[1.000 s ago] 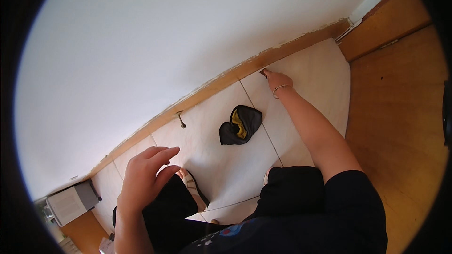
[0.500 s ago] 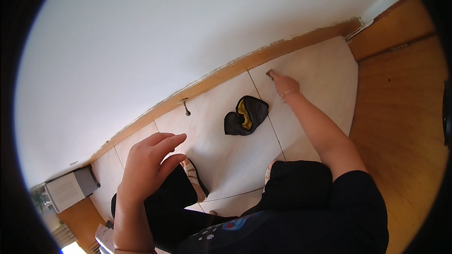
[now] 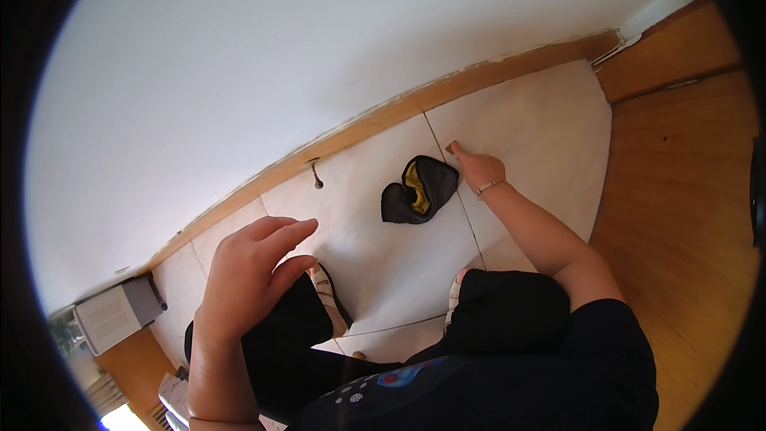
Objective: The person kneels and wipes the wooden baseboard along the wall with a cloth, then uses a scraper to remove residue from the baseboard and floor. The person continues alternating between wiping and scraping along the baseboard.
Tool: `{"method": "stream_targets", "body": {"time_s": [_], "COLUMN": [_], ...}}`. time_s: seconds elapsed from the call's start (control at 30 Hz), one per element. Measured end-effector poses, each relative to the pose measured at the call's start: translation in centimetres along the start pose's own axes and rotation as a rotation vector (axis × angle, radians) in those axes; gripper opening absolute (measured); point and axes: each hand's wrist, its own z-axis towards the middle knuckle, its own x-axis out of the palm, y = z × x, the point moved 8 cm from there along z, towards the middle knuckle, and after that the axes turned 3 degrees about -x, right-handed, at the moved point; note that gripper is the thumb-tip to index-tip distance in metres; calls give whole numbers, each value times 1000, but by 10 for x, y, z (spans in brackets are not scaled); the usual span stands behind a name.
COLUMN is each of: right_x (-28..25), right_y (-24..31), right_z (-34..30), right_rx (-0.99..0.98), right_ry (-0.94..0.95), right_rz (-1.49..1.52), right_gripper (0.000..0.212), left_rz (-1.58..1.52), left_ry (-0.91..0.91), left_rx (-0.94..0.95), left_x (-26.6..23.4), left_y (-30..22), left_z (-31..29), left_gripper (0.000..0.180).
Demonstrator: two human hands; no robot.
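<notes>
My left hand [image 3: 254,275] is raised over my left knee, its fingers loosely bent and its thumb apart, with nothing in it. Stretched out low over the floor tiles, my right hand [image 3: 480,170] pinches a small brown flat piece [image 3: 452,147] at its fingertips; too little of it shows to name its kind. Just left of that hand, a crumpled black cloth item with a yellow lining [image 3: 433,186] lies on the tiled floor [image 3: 375,259]. It looks like a small pouch or bag, folded open so the yellow shows.
A white wall [image 3: 239,72] with a wooden baseboard [image 3: 359,132] runs across the far side. A metal doorstop [image 3: 317,175] sticks out from the baseboard. Brown wood panelling [image 3: 678,191] bounds the right. A grey-white box [image 3: 112,319] stands at far left. My sandalled feet are below.
My right hand has drawn back a little from the baseboard, toward me and the black cloth item, keeping the small piece. My left hand is nearly still.
</notes>
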Motion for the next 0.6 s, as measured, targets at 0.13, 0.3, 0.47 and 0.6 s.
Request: {"method": "stream_targets", "body": {"time_s": [0.13,0.3,0.47,0.6], "right_x": [3,-19,9,2], "right_y": [2,23,3,9], "right_z": [5,45,26,38], "right_rx": [-100,-51,-8,34], "right_ry": [-150,-169,-91,-42], "right_rz": [-51,-96,-51,-68], "right_gripper": [44,41,46,43], "left_rz": [-14,-24,3,-28], "left_ry": [29,21,16,39], "left_rx": [-29,-36,-96,-77], "left_x": [5,1,-5,-2], "left_y": [9,13,28,25], "left_z": [0,1,-9,-7], "left_gripper": [32,31,32,32]}}
